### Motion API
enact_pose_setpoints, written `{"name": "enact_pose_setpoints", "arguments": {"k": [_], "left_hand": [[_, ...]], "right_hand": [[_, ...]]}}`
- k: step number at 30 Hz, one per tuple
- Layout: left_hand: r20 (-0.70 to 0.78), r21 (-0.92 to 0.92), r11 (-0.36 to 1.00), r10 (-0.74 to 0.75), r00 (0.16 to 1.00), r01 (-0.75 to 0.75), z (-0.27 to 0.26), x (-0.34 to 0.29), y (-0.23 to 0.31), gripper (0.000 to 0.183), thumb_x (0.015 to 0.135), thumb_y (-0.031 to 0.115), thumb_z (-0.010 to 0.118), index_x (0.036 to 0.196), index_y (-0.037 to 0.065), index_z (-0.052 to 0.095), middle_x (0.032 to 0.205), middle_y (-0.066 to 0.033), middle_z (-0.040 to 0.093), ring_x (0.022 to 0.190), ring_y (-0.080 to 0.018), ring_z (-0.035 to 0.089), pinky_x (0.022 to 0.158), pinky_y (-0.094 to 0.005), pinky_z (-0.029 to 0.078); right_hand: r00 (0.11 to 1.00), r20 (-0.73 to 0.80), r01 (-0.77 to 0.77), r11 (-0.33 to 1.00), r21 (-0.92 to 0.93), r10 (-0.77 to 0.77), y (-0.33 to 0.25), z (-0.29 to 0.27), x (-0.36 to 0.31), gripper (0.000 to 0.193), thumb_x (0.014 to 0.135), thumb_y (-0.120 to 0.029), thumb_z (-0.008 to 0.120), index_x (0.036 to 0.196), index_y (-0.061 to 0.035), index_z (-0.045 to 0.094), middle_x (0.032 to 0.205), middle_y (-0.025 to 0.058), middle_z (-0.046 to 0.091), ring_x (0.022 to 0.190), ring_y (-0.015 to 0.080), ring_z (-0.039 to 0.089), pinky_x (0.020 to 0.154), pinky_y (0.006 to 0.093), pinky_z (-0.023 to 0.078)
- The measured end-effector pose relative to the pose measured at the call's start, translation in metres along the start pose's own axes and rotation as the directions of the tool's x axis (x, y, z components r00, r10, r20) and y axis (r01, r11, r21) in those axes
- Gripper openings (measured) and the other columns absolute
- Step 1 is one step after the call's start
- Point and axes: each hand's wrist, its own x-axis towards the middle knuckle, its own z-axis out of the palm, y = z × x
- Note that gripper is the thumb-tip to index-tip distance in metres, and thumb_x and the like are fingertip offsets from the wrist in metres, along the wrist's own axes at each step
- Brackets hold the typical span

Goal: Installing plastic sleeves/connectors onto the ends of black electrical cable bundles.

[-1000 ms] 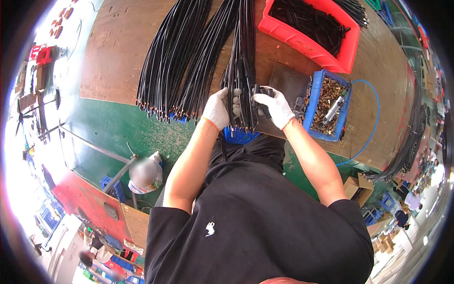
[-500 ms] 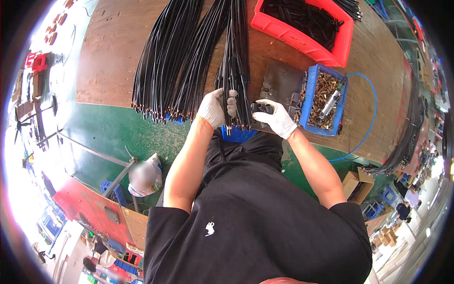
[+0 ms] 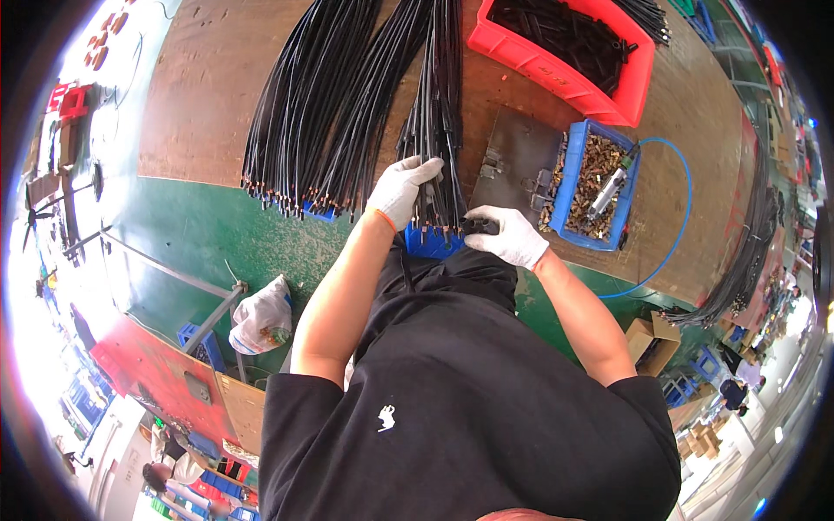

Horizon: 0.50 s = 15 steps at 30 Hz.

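Both of my hands wear white gloves with the fingers closed. My left hand (image 3: 401,193) lies on the left side of the nearest bundle of black cables (image 3: 441,104) and pinches cable near its stripped copper ends. Which strands it grips is partly hidden by the glove. Just right of those ends, my right hand (image 3: 511,236) holds a few short black sleeves (image 3: 479,227), their open ends pointing toward the cable tips. Two more bundles of black cables (image 3: 300,104) lie to the left, their copper ends hanging over the table's near edge.
On the brown table (image 3: 204,95) stand a red bin (image 3: 556,76) of black sleeves and a blue bin (image 3: 569,178) of small brass-coloured fittings. A metal air tool (image 3: 608,193) with a blue hose (image 3: 689,187) rests in the blue bin. A dark metal plate (image 3: 521,143) lies beside it.
My left hand's fingers have shifted from wrapping round the cables to lying higher across them. My right hand has moved down slightly with the black sleeves, closer to the cable ends.
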Motion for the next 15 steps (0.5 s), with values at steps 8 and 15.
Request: {"name": "enact_pose_setpoints", "arguments": {"k": [8,15], "left_hand": [[-0.077,-0.049,0.991,0.118,0.990,-0.122,0.010,-0.002,-0.015,0.018,0.101,0.021,0.072,0.095,0.005,0.070,0.085,-0.0007,0.068,0.065,-0.0068,0.057,0.060,-0.0260,0.051],[-0.126,-0.019,0.990,0.134,0.983,-0.137,0.014,-0.001,-0.018,0.016,0.101,0.020,0.073,0.098,0.004,0.071,0.085,-0.0001,0.068,0.066,-0.0074,0.058,0.062,-0.0260,0.053]], "right_hand": [[0.995,0.069,-0.065,0.997,-0.032,0.067,-0.004,-0.002,-0.017,0.053,0.084,-0.027,0.080,0.129,0.0000,0.070,0.118,0.0172,0.076,0.111,0.0235,0.071,0.103,0.0355,0.052],[0.999,0.041,0.008,0.999,-0.037,-0.006,0.007,0.003,-0.017,0.053,0.085,-0.025,0.080,0.130,0.0011,0.070,0.111,0.0170,0.077,0.097,0.0219,0.073,0.091,0.0346,0.057]]}}
